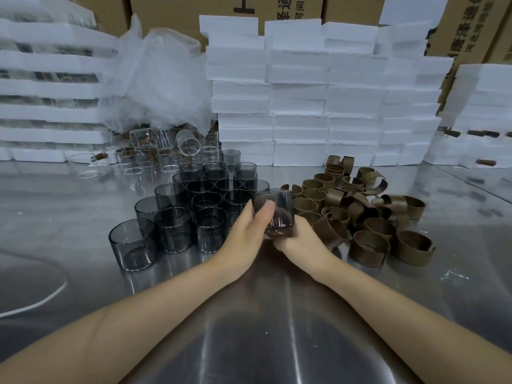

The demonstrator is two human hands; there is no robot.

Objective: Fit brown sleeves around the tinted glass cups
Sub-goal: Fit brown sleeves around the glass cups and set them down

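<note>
Both hands hold one tinted glass cup (281, 212) above the steel table, between the two piles. My left hand (246, 234) grips its left side, thumb laid across the front. My right hand (300, 239) holds it from below and the right, its fingers mostly hidden behind the cup. A dark brown band shows around the cup's lower part, blurred. Several bare tinted cups (177, 217) stand in rows to the left. A heap of brown sleeves (365, 212), curled open rings, lies to the right.
Clear glass cups (166, 153), some tipped over, sit behind the tinted ones under crumpled plastic wrap (160, 84). White foam blocks (318, 101) are stacked along the back of the steel table (263, 328), with cardboard boxes behind. A white cable (41, 300) curves at the left.
</note>
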